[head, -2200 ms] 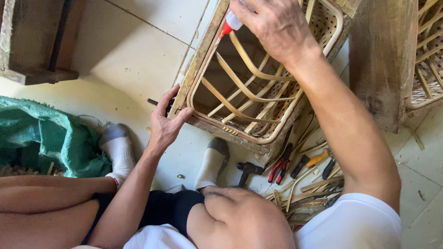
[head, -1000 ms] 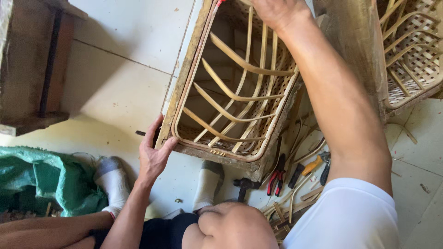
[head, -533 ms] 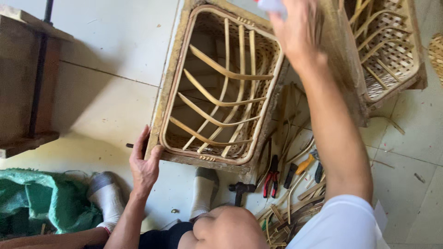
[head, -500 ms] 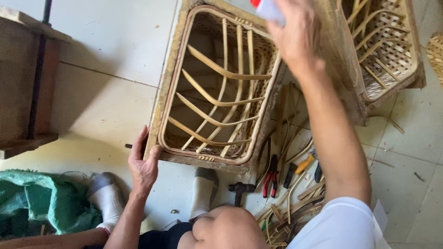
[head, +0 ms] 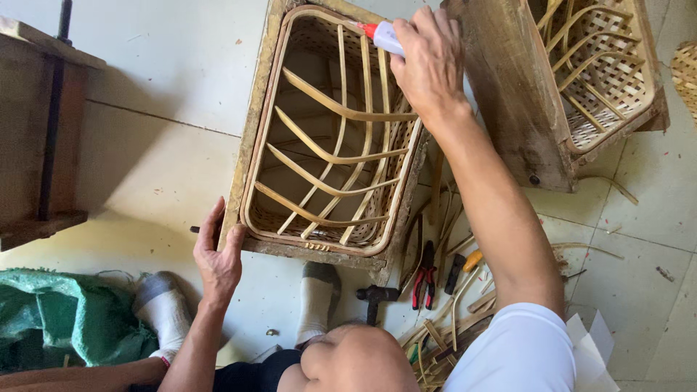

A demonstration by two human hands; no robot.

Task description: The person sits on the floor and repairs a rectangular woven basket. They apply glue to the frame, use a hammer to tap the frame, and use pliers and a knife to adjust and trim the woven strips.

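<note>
Partly hidden inside the right hand (head: 430, 64), the small glue tube (head: 383, 38) showed only its pale neck and red tip; its body was covered by the closed fingers, which were pinching it from both sides. The tube's long axis ran slantwise, the red tip pointing up and to the left onto the far rim of the woven bamboo basket (head: 330, 138). That basket sat in a wooden frame on the tiled floor (head: 156, 94), its opening facing the camera, its long axis running away from the person. The left hand (head: 218, 254) gripped the near left corner of the frame, fingers spread along the edge, thumb apart. A second basket (head: 599, 69) was cut off at the top right. Red-handled pliers (head: 423, 279) and a hammer (head: 375, 297) lay near the socked foot (head: 317, 301); loose bamboo strips (head: 443, 327) were half covered by the right arm.
</note>
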